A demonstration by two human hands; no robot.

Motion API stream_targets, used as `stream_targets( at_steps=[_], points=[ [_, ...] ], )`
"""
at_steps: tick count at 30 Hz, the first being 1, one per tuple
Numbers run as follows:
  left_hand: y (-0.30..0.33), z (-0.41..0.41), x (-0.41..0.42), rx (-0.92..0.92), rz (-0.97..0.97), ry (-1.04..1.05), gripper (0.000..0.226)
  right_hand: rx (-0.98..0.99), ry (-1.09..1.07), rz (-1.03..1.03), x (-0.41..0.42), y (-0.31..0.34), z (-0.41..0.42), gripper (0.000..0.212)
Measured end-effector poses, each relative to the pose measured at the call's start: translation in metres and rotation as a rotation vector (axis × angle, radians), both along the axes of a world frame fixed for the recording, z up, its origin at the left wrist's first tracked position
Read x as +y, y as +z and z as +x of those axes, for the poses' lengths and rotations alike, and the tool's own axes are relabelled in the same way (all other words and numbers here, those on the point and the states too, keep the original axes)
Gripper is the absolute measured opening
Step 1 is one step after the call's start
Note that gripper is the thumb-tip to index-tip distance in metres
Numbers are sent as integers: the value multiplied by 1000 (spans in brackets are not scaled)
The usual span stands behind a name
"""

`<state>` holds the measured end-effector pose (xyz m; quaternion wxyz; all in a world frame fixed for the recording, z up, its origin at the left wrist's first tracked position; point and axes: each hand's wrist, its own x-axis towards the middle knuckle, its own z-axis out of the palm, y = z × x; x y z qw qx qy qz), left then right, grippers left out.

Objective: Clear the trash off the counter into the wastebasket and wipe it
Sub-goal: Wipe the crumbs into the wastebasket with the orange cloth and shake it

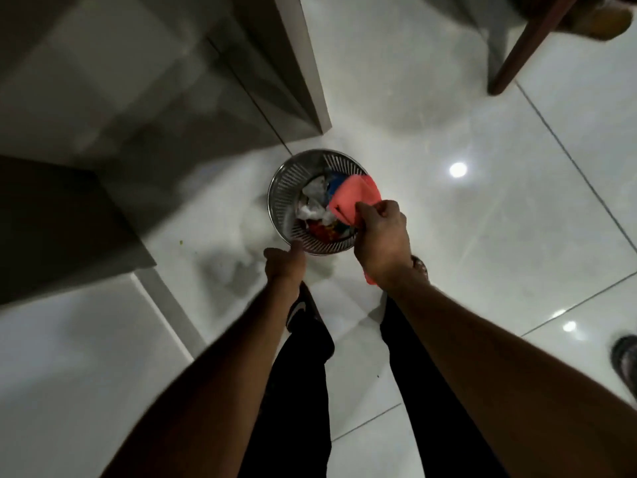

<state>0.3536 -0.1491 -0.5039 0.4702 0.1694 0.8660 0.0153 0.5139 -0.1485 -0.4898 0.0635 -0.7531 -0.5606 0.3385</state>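
Perforated metal wastebasket [287,188] stood on white tiled floor [482,219], crumpled trash [315,201] inside, right hand [381,236] clenched on coral cloth [351,198] held over the basket's right rim, left hand [284,263] closed at near rim, contents not discernible, counter [86,357] at lower left.

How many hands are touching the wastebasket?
1. The left hand grips the near rim of the wastebasket. The right hand holds a pink cloth above it; whether the cloth touches the far rim is unclear.
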Motion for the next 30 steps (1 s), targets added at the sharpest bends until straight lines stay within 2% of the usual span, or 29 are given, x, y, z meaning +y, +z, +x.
stream_targets(
  at_steps=[2, 4, 6, 9, 11, 15, 17, 19, 23, 26, 27, 30],
  points=[
    [-16, 1, 4, -255, 21, 204, 47, -82, 19, 18, -7, -11, -10, 42],
    [-20, 3, 9, -418, 60, 290, 35, -81, 27, -31, -12, -17, -16, 47],
    [-13, 9, 15, -447, 94, 322, 33, -43, -26, -163, -8, -15, -14, 53],
    [22, 18, 22, -422, 153, 323, 29, -41, -128, -254, 9, 11, -1, 41],
    [64, 19, 26, -412, 148, 363, 29, -44, -82, -160, 17, 52, 4, 35],
    [172, 12, 19, -466, 181, 522, 26, 31, -18, 42, 12, 171, -2, 43],
    [226, 8, 17, -568, 229, 602, 26, 137, -65, 133, 11, 234, -3, 47],
    [272, 6, 19, -632, 248, 677, 29, 237, -139, 270, 18, 296, 2, 40],
    [350, -5, 23, -638, 271, 741, 30, 285, -196, 576, 62, 417, -2, 33],
    [390, -9, 22, -647, 284, 774, 32, 146, -38, 751, 125, 465, -11, 44],
    [400, -11, 22, -647, 294, 771, 33, 67, 51, 726, 152, 471, -16, 48],
    [421, -16, 25, -616, 325, 736, 28, -77, 321, 463, 217, 467, -41, 48]
  ],
)
